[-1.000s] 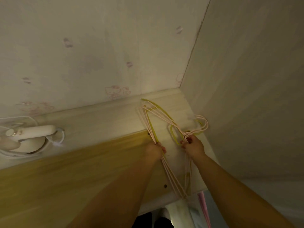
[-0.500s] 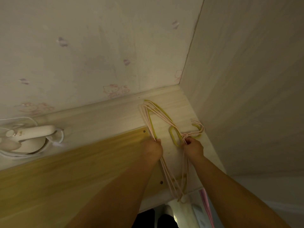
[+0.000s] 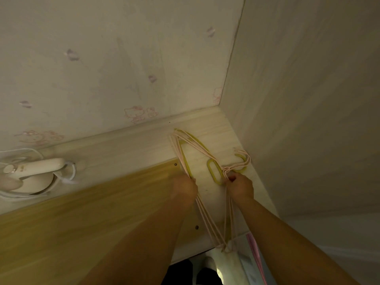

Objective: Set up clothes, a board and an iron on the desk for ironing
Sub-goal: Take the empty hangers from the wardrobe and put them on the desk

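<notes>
A bundle of thin pink and yellow clothes hangers (image 3: 197, 161) lies flat at the right end of the table (image 3: 123, 149), close to the corner where the patterned back wall (image 3: 123, 58) meets the plain side wall (image 3: 308, 99). Your left hand (image 3: 185, 189) has its grip curled round the left arms of the bundle. Your right hand (image 3: 239, 187) has its grip pinched on the necks just below the hooks (image 3: 243, 159), which point toward the side wall. The lower tips of the hangers reach the front edge of the table.

A yellowish wooden board (image 3: 82, 212) lies on the table to the left of the hangers and under your left forearm, running out of view at the lower left. It may be the board the task asks for, but that is a judgement, not something you can confirm here.

Further left, near the back wall, a small white fan (image 3: 30, 175) lies on its side with its cord looped beside it.

No clothes and no iron are in view on the table. Judged from this, the setup looks early: the hangers still occupy the right end, and the clothes and iron are yet to be placed.
</notes>
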